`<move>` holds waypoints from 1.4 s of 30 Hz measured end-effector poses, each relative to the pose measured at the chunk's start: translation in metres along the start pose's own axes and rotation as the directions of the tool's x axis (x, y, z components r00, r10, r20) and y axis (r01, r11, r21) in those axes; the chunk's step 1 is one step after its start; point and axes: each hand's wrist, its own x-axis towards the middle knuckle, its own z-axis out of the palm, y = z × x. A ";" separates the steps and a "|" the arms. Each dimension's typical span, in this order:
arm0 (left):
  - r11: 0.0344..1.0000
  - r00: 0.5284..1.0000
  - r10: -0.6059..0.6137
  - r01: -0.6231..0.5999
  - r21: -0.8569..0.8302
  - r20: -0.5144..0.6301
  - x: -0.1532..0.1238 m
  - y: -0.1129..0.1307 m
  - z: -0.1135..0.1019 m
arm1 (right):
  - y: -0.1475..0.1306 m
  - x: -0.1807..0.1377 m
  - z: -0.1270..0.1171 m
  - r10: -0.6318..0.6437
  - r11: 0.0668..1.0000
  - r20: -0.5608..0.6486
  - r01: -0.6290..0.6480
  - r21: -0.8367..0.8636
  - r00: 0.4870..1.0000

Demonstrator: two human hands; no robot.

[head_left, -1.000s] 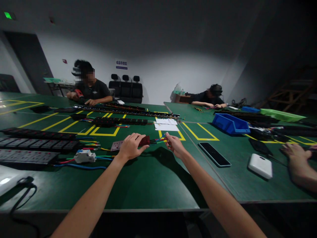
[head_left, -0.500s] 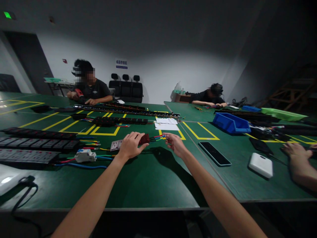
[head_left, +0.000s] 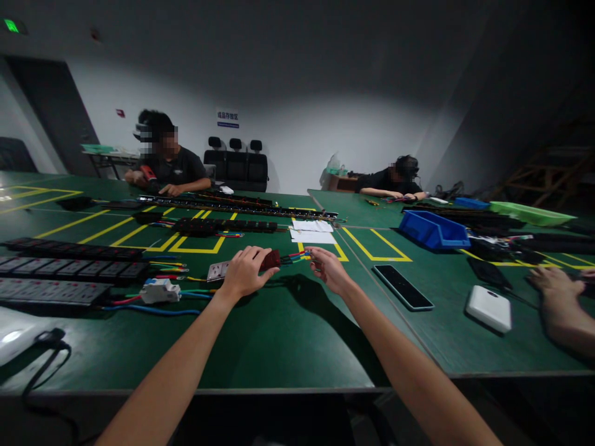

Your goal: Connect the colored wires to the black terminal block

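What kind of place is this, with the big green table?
Probably an electrical workshop: socket strips lie on the green table, the right hand holds coloured wires, and a person across the table has a red tool.

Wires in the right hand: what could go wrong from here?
The wires are pinched near their ends in the right hand, so they might slip out. A hard pull could strain them where they leave the dark red end beside the left hand. The blue cable by the white block reaches close to the left forearm, which might snag it.
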 end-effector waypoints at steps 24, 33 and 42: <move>1.000 1.000 -0.004 0.005 0.027 -0.022 0.000 -0.001 0.001 | 0.004 0.003 -0.007 -0.121 0.992 0.130 0.116 0.042 0.984; 0.999 1.000 -0.006 0.007 0.039 -0.016 0.000 -0.002 0.002 | 0.006 0.004 -0.005 -0.107 0.993 0.102 0.101 0.061 0.989; 0.999 1.000 -0.019 0.020 0.035 -0.016 0.000 -0.002 0.001 | 0.008 0.006 -0.008 -0.078 0.997 0.084 0.079 0.000 0.993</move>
